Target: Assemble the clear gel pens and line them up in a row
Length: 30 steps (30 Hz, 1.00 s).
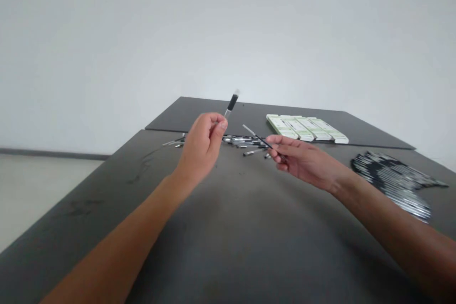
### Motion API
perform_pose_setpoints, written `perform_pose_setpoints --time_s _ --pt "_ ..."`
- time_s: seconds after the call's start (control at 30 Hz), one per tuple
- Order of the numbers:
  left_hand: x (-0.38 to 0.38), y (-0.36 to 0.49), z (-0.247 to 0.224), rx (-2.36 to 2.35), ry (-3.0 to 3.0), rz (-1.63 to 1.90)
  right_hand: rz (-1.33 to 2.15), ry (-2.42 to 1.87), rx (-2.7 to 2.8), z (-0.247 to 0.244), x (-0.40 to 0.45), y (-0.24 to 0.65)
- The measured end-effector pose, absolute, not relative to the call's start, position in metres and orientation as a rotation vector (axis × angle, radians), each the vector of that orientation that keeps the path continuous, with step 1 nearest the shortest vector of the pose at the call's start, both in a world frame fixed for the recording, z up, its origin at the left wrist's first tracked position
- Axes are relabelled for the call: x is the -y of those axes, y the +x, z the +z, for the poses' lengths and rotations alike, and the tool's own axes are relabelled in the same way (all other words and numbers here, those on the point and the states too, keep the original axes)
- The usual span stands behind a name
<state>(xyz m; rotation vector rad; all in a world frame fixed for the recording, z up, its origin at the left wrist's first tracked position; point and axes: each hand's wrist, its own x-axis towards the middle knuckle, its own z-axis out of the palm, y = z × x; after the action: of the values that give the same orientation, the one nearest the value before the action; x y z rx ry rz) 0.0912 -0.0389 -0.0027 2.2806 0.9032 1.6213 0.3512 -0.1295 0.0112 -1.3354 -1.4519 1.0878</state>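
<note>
Above the table [228, 247], both hands [201, 149] [302, 161] raised

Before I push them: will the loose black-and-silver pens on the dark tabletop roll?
Probably: the loose pens look round-barrelled and the tabletop flat. They seem stiff and light: the pen in the right hand looks straight, pinched by fingertips.

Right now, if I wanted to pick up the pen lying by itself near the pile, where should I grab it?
Pinch the middle of the loose pen, coming down from above on the side nearest you. It lies flat on the dark table, and it's long and thin, so the middle should balance best. It sits slightly apart from the pile of pens, so your fingers probably have room.
</note>
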Motion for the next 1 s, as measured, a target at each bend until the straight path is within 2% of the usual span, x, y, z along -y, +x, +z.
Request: perform_pose_setpoints --time_s 0.23,0.4,0.73,1.0 --pt "0.084 0.127 -0.03 -0.705 2.373 1.335 1.299 -1.207 1.025 0.004 0.174 0.389" --pt "0.099 0.133 -0.04 -0.667 2.456 1.134 1.286 -1.089 1.066 0.004 0.185 0.41" --pt "0.119 0.138 -0.05 -0.501 2.578 0.962 0.622 -1.008 1.233 0.016 0.215 0.405" --pt "0.129 0.133 -0.051 -0.582 2.402 0.747 0.428 -0.921 1.17 0.024 0.23 0.384"
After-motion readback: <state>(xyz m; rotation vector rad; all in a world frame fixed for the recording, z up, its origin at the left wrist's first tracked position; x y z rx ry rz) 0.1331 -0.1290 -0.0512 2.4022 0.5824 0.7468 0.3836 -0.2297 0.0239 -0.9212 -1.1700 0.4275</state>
